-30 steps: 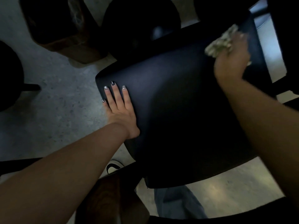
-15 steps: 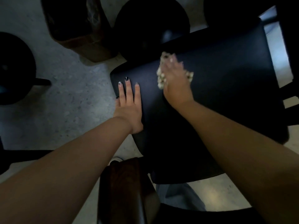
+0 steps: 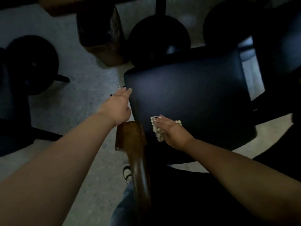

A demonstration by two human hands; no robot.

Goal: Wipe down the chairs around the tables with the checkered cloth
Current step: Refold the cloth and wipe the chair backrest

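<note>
A dark padded chair seat [image 3: 192,98] fills the middle of the view, and its brown wooden backrest [image 3: 136,154] runs down toward me. My right hand [image 3: 172,132] presses the bunched checkered cloth [image 3: 157,131] flat onto the near left part of the seat. Part of the cloth is hidden beneath that hand. My left hand [image 3: 118,105] lies with straight fingers against the seat's left edge, just above the top of the backrest.
Round black table bases [image 3: 158,39] stand beyond the seat, with another [image 3: 32,62] at the left. A brown wooden post [image 3: 104,38] rises behind. A second dark chair [image 3: 280,59] crowds the right. Grey speckled floor lies at the left; my shoe [image 3: 127,173] shows below.
My right hand has dragged the cloth from the seat's far right corner across and down to its near left part. My left hand has slid off the seat top to the left edge.
</note>
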